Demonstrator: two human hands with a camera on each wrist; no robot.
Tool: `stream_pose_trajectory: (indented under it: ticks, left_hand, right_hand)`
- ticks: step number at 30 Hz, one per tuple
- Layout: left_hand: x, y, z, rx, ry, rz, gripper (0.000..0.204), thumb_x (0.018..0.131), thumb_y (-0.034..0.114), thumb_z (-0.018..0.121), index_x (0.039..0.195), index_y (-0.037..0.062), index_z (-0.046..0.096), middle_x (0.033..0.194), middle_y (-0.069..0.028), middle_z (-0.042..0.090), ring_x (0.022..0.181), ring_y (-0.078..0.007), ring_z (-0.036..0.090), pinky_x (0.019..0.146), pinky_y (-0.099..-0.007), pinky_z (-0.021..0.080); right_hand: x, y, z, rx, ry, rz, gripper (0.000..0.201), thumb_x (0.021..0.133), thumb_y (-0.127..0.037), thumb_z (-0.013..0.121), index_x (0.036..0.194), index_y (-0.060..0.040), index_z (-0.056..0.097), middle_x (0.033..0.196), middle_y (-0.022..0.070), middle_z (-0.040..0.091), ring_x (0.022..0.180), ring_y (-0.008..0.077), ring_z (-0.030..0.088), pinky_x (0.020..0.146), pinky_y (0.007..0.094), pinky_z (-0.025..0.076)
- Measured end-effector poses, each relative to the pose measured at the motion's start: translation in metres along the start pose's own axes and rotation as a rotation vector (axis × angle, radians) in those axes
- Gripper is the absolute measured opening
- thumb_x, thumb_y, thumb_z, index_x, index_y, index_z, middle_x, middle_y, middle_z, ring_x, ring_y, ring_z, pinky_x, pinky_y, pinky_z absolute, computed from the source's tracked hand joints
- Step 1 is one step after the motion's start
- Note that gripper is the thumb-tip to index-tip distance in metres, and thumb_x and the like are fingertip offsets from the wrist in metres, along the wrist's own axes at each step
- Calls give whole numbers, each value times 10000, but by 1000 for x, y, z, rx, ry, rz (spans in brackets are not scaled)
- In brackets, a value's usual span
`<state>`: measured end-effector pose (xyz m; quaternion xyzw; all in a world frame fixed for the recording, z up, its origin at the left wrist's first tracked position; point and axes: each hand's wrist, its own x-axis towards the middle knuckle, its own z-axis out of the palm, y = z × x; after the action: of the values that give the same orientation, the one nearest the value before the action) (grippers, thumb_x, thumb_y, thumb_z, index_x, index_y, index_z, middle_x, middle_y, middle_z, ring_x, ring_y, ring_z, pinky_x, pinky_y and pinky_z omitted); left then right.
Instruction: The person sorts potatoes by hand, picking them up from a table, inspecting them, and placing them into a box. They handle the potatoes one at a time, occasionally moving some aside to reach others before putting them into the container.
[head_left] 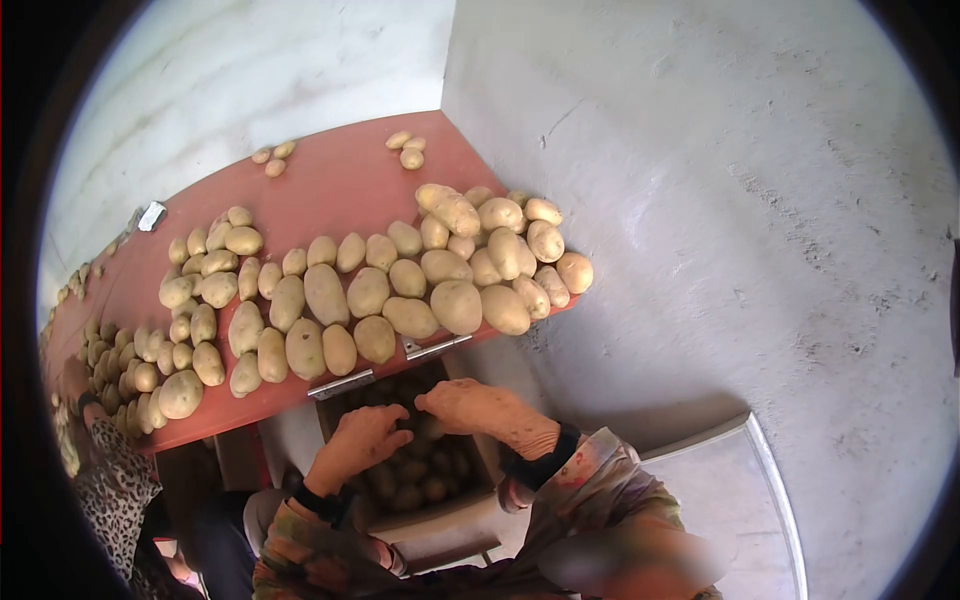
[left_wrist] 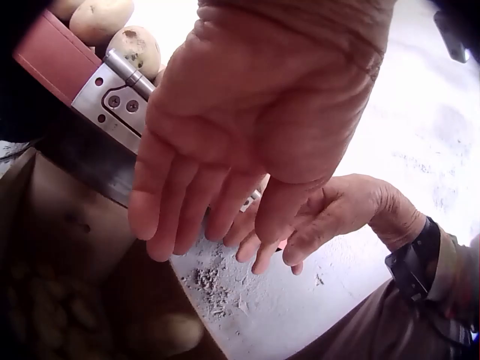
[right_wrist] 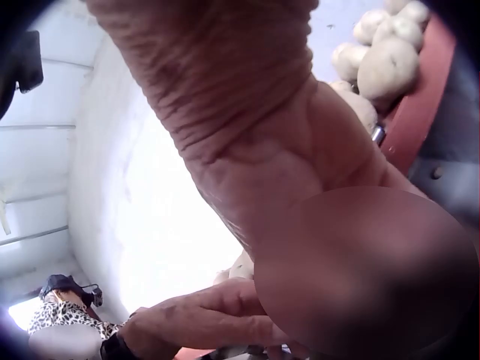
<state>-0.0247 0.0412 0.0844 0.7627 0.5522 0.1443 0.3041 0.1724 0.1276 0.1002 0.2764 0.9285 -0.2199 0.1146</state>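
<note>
Both of my hands hang over an open box (head_left: pixel 425 520) below the table edge, with potatoes (head_left: pixel 410 470) inside it. The left hand (head_left: pixel 358 445) has its fingers extended and nothing in its palm, as the left wrist view shows. Close beside it is my right hand (head_left: pixel 490 408), its fingers loosely bent and holding nothing in the left wrist view. In the right wrist view a blurred patch covers much of the right hand. Rows of potatoes (head_left: pixel 325 295) lie along the front of the red table (head_left: pixel 330 195), just beyond both hands.
Two metal hinges, a left hinge (head_left: pixel 341 384) and a right hinge (head_left: pixel 437 346), sit on the table's front edge. A grey wall (head_left: pixel 720 200) stands to the right. At the left, another person's patterned sleeve (head_left: pixel 118 485) reaches toward more potatoes (head_left: pixel 182 394).
</note>
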Motion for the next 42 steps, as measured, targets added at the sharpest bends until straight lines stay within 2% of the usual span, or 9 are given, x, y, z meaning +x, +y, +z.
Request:
stream_pose_trajectory:
  ticks: [4, 7, 11, 17, 20, 26, 29, 35, 42]
  left_hand:
    - [-2, -5, 4, 56, 2, 55, 353, 837, 270, 693, 1102, 45, 632, 820, -128, 689, 795, -352, 661, 696, -435, 511]
    - [-3, -5, 5, 56, -37, 38, 390, 861, 329, 668, 1136, 55, 623, 865, -153, 687, 857, -369, 654, 732, -477, 506]
    - [2, -3, 4, -89, -94, 73, 377, 880, 300, 660, 1162, 54, 618, 875, -137, 691, 825, -318, 666, 733, -411, 523]
    - [6, 25, -19, -861, -266, -19, 313, 961, 243, 584, 1194, 36, 610, 962, -69, 679, 861, -164, 662, 727, -285, 529]
    - [8, 33, -23, -1044, -190, -43, 312, 980, 245, 562, 1192, 20, 605, 979, -77, 668, 880, -152, 658, 738, -279, 533]
    - [18, 18, -7, -1313, -3, -113, 337, 983, 311, 575, 1168, 32, 612, 963, -72, 672, 843, -145, 662, 710, -279, 539]
    - [17, 15, -5, -1327, 50, -101, 325, 977, 330, 583, 1143, 55, 628, 955, -61, 666, 826, -137, 658, 685, -274, 539]
    - [14, 2, -10, -1489, 66, -106, 266, 1005, 280, 540, 1135, 64, 626, 948, -44, 669, 862, -136, 669, 715, -274, 541]
    - [15, -2, -9, -1589, 56, -36, 275, 1008, 277, 536, 1151, 56, 616, 958, -56, 675, 861, -143, 676, 717, -283, 547]
  right_hand:
    - [2, 9, -20, 17, -2, -47, 398, 806, -221, 688, 1153, -37, 619, 970, 168, 699, 886, 314, 694, 794, 430, 542]
    - [-6, 15, -50, 378, -154, 74, 385, 814, -204, 648, 1165, -47, 630, 949, 156, 700, 749, 261, 715, 632, 361, 562]
    - [-20, 37, -75, 890, 56, 68, 333, 890, -219, 616, 1177, -50, 622, 904, 110, 697, 602, 176, 672, 460, 253, 474]
    - [0, 82, -83, 1111, 767, 92, 249, 881, -182, 665, 1105, -74, 667, 852, 75, 691, 641, 197, 666, 540, 289, 507]
    - [8, 91, -86, 369, 1298, 272, 160, 822, -155, 696, 979, -126, 717, 1043, 92, 665, 948, 328, 616, 888, 431, 496]
    - [17, 132, -72, -210, 1142, 311, 206, 812, -128, 666, 1011, -76, 685, 1102, 224, 613, 1040, 422, 570, 902, 490, 479]
    - [10, 123, -80, 45, 924, 365, 265, 857, -165, 632, 1105, -88, 685, 1102, 234, 610, 1052, 396, 586, 943, 457, 472]
    - [17, 134, -73, -43, 953, 387, 327, 848, -171, 661, 1167, -103, 681, 1405, 332, 420, 1264, 451, 478, 1053, 435, 424]
    - [20, 127, -72, 79, 952, 413, 364, 826, -98, 678, 1190, -107, 672, 1453, 301, 376, 1259, 403, 501, 1052, 400, 434]
